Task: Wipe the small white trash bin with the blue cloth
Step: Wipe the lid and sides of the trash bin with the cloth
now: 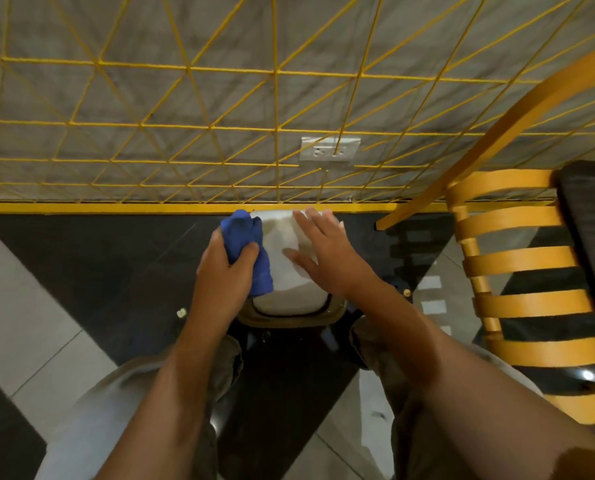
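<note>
White plastic, smooth and faintly glossy, makes up the small trash bin (285, 268), which stands on the dark floor tiles (98, 258) right against the yellow base rail (116, 206) of the wire grid wall (185, 98), between the person's knees and beside the yellow slatted chair (517, 265). It looks light and hollow, so it would likely skid or tip under a firm wipe unless braced; its rounded top offers no handle that shows, and the darker rim (289, 318) at the near side seems the firmest place to steady it, or a flat palm pressed on top. The right hand (327, 251) does just that: fingers straight and spread, laid on the bin's upper right surface and gripping nothing. The left hand (225, 268) is curled tight round the blue cloth (247, 247), which is bunched into a soft wad with a tail hanging against the bin's left side. The cloth is limp and will mould to the curves; opened flatter it would probably cover more surface per stroke. A small pale scrap (181, 312) lies on the floor left of the bin.
</note>
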Tool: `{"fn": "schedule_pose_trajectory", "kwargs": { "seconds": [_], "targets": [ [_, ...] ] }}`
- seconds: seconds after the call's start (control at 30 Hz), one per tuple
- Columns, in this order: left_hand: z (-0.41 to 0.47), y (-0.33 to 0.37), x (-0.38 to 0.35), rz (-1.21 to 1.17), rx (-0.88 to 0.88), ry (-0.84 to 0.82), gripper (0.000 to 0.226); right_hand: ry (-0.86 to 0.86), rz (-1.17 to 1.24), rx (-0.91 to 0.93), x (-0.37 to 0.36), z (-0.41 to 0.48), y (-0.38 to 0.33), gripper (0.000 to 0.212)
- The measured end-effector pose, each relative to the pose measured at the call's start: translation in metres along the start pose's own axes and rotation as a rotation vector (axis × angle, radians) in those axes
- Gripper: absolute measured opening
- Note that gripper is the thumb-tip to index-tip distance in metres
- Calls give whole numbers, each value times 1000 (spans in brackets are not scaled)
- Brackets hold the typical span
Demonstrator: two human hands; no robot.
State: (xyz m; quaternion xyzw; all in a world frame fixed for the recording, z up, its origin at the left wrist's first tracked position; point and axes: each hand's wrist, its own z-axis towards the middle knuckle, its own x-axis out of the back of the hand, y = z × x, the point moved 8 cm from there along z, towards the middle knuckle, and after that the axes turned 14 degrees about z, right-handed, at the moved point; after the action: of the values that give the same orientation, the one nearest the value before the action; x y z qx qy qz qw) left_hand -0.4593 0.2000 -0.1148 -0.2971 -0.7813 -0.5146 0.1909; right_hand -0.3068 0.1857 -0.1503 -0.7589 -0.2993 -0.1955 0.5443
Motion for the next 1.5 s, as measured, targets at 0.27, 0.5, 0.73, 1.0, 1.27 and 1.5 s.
{"fn": "schedule_pose_trajectory", "kwargs": {
  "seconds": [0.27,0.5,0.73,1.0,1.27,1.5],
  "targets": [
    [-26,28,-72,-12,-120,-355,66,219,1280,-255,-5,-68,5,43],
    [-28,36,-102,178,-256,-440,45,486,1340,-481,2,-76,66,39],
    [19,59,-119,954,-630,-207,72,584,976,-463,45,-54,89,45],
    [26,49,-126,784,-609,-248,78,345,847,-566,36,-2,101,23],
    [26,45,-131,758,-581,-271,77,329,955,-668,25,-19,112,25],
    [24,47,-130,736,-563,-279,77,254,853,-836,-7,-62,119,21]
  ]
}}
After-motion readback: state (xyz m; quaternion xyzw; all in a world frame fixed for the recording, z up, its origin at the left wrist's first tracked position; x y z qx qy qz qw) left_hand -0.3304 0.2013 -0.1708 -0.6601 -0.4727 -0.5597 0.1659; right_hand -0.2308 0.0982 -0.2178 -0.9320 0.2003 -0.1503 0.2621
